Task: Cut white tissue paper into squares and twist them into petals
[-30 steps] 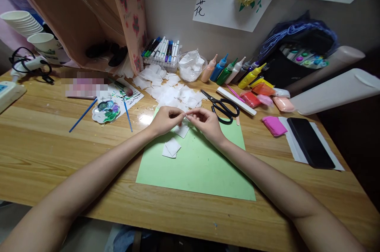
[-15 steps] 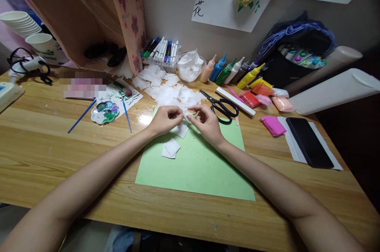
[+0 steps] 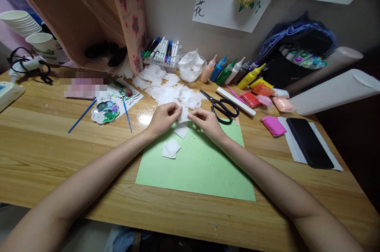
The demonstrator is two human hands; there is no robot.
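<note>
A small white tissue paper piece (image 3: 184, 115) is pinched between my two hands above the far edge of a green sheet (image 3: 196, 165). My left hand (image 3: 164, 118) is closed on its left side, and my right hand (image 3: 207, 124) grips its right side with thumb and fingers. Just below lies another white paper piece (image 3: 181, 129), partly hidden. Nearer me, a few white squares (image 3: 171, 148) overlap on the green sheet. Behind my hands, a loose heap of white paper pieces (image 3: 166, 93) spreads over the wooden table.
Black-handled scissors (image 3: 222, 107) lie right of my hands beside a white bar (image 3: 236, 101). Paint bottles (image 3: 225, 73), a bowl of white paper (image 3: 191, 68) and markers (image 3: 162, 51) stand at the back. A paint palette (image 3: 105, 112) and brushes are left; a black phone (image 3: 309, 142) is right.
My fingers have drawn slightly apart and the paper between them now shows flatter and more open. The other things on the table have stayed in place.
</note>
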